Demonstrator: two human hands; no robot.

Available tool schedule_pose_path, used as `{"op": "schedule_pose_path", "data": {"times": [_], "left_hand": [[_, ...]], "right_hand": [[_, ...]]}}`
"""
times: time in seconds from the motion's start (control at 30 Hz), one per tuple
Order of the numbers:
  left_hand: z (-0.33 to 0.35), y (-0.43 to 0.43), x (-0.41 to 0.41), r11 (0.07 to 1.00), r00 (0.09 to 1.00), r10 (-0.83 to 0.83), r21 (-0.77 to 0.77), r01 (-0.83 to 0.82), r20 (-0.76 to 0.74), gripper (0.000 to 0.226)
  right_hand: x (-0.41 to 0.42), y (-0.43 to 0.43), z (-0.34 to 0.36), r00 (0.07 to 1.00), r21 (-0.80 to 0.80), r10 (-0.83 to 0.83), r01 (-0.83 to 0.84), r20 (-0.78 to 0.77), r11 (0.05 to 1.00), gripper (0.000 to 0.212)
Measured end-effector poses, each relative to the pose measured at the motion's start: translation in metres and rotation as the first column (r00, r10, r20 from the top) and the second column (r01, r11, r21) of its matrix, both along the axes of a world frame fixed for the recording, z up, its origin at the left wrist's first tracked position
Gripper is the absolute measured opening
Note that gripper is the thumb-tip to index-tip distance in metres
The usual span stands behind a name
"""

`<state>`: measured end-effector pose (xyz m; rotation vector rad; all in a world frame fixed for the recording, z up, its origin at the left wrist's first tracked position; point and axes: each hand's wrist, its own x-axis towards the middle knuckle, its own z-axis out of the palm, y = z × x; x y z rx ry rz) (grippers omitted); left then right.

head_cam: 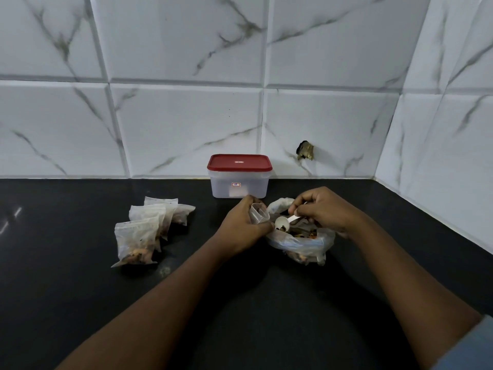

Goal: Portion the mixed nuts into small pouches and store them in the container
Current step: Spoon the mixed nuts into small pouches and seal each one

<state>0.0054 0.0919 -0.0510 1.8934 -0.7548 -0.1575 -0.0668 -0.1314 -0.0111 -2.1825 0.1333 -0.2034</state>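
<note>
At a black kitchen counter (pixel 80 289), I am portioning mixed nuts. My left hand (pixel 240 225) curls round a small pouch (pixel 259 212), thumb and fingers pinching its sides so that the mouth appears held open. My right hand (pixel 322 209) pinches the handle of a white scoop (pixel 282 223) between fingertips and thumb, and the bowl dips into the open bag of mixed nuts (pixel 298 244).

The coming move, as I judge it, turns on one short line. The pouch mouth lies at about ten o'clock from the scoop's bowl, just beside it. The scoop's long axis runs from the bowl at eight o'clock up to my fingers at two o'clock, so its open end already leans toward the pouch. My left hand is the nearer to the pouch and need only steady it. My right does the carrying.

How much the scoop holds I cannot tell. A few dark nuts show at its lip.

Filled pouches (pixel 144 233) lie heaped at nine o'clock from my left hand, well apart from it. The container (pixel 238 186), its red lid (pixel 239 162) on, stands at twelve o'clock against the tiled wall (pixel 186 124), near my knuckles. None of the pouches is in it yet, so storing looks some way off.
</note>
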Motion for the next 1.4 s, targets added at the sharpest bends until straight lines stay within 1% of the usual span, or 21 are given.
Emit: {"op": "schedule_pose_path", "data": {"times": [0.1, 0.23, 0.33, 0.43, 0.5, 0.57, 0.63, 0.7, 0.77, 0.8, 0.83, 0.87, 0.9, 0.97, 1.0, 1.03, 1.13, 1.2, 1.27, 1.33, 1.4], "left_hand": [[0.000, 0.000, 0.000, 1.000, 1.000, -0.001, 0.001, 0.001, -0.007, 0.044], [0.002, -0.001, -0.001, 1.000, 1.000, 0.000, 0.008, 0.000, -0.008, 0.043], [0.002, 0.000, -0.001, 1.000, 1.000, -0.001, 0.000, 0.001, -0.023, 0.042], [0.001, 0.000, -0.001, 1.000, 1.000, -0.009, -0.015, 0.008, -0.028, 0.044], [0.000, 0.001, -0.001, 0.999, 1.000, -0.017, -0.030, 0.017, -0.021, 0.046], [-0.002, 0.000, 0.000, 0.999, 1.000, -0.014, -0.045, 0.014, -0.002, 0.041], [-0.003, 0.000, 0.001, 0.999, 1.000, -0.002, -0.047, 0.002, 0.009, 0.036], [-0.003, -0.001, 0.001, 0.999, 1.000, -0.005, -0.039, 0.005, 0.008, 0.039], [-0.002, 0.000, 0.000, 0.999, 1.000, -0.019, -0.031, 0.019, -0.007, 0.043], [-0.001, 0.001, 0.000, 0.999, 1.000, -0.020, -0.028, 0.020, -0.010, 0.044], [0.000, 0.001, 0.000, 1.000, 1.000, -0.016, -0.025, 0.015, -0.005, 0.043], [0.000, 0.001, -0.001, 1.000, 1.000, -0.011, -0.023, 0.011, 0.002, 0.042], [0.000, 0.001, -0.001, 1.000, 1.000, -0.007, -0.021, 0.007, 0.009, 0.042], [0.000, 0.001, -0.002, 1.000, 1.000, 0.003, -0.020, -0.003, 0.018, 0.041], [-0.001, 0.000, -0.002, 1.000, 1.000, 0.007, -0.019, -0.006, 0.022, 0.040], [-0.001, 0.000, -0.002, 1.000, 1.000, 0.007, -0.018, -0.007, 0.021, 0.040], [0.000, 0.001, -0.002, 1.000, 1.000, 0.003, -0.019, -0.003, 0.023, 0.040], [0.000, 0.002, -0.002, 1.000, 1.000, 0.002, -0.021, -0.002, 0.021, 0.041], [0.000, 0.002, -0.002, 1.000, 1.000, 0.000, -0.017, 0.001, 0.020, 0.041], [0.000, 0.002, -0.002, 1.000, 1.000, -0.001, -0.016, 0.002, 0.016, 0.041], [0.000, 0.001, -0.002, 1.000, 1.000, -0.001, -0.012, 0.001, 0.015, 0.042]], "right_hand": [[0.001, -0.005, -0.002, 0.997, 0.168, -0.049, 0.059, -0.062, 0.984, 0.011], [0.004, -0.014, 0.000, 0.991, 0.375, -0.090, 0.121, -0.098, 0.919, 0.014], [0.003, -0.017, 0.004, 0.996, 0.516, -0.059, 0.085, -0.067, 0.852, 0.014], [0.000, -0.008, 0.010, 0.999, 0.606, 0.017, -0.036, 0.038, 0.794, 0.013], [-0.001, 0.002, 0.010, 0.993, 0.550, 0.086, -0.119, 0.086, 0.827, 0.015], [-0.002, 0.011, 0.009, 0.981, 0.362, 0.171, -0.192, 0.091, 0.912, 0.016], [-0.004, 0.017, 0.008, 0.967, 0.153, 0.240, -0.250, 0.081, 0.956, 0.018], [-0.006, 0.016, 0.010, 0.967, 0.090, 0.225, -0.236, 0.117, 0.968, 0.022], [-0.008, 0.010, 0.015, 0.974, 0.103, 0.145, -0.165, 0.177, 0.981, 0.024], [-0.009, 0.005, 0.018, 0.975, 0.070, 0.104, -0.120, 0.195, 0.990, 0.025], [-0.010, -0.001, 0.021, 0.977, 0.001, 0.083, -0.084, 0.196, 0.996, 0.025], [-0.011, -0.007, 0.023, 0.983, -0.083, 0.087, -0.074, 0.165, 0.994, 0.025], [-0.012, -0.013, 0.023, 0.989, -0.165, 0.111, -0.094, 0.098, 0.982, 0.026], [-0.012, -0.015, 0.021, 0.984, -0.300, 0.169, -0.180, -0.064, 0.937, 0.028], [-0.011, -0.014, 0.018, 0.979, -0.348, 0.172, -0.200, -0.110, 0.916, 0.030], [-0.009, -0.014, 0.014, 0.981, -0.385, 0.152, -0.186, -0.118, 0.904, 0.030], [-0.001, -0.014, 0.006, 0.999, -0.489, 0.038, -0.043, -0.020, 0.871, 0.031], [0.001, -0.017, 0.005, 0.999, -0.508, -0.012, 0.034, 0.046, 0.860, 0.031], [-0.001, -0.019, 0.007, 0.996, -0.444, -0.013, 0.049, 0.084, 0.895, 0.030], [-0.005, -0.018, 0.011, 0.998, -0.343, 0.062, -0.047, 0.033, 0.938, 0.029], [-0.006, -0.010, 0.012, 0.984, -0.309, 0.169, -0.181, -0.065, 0.934, 0.027]]}}
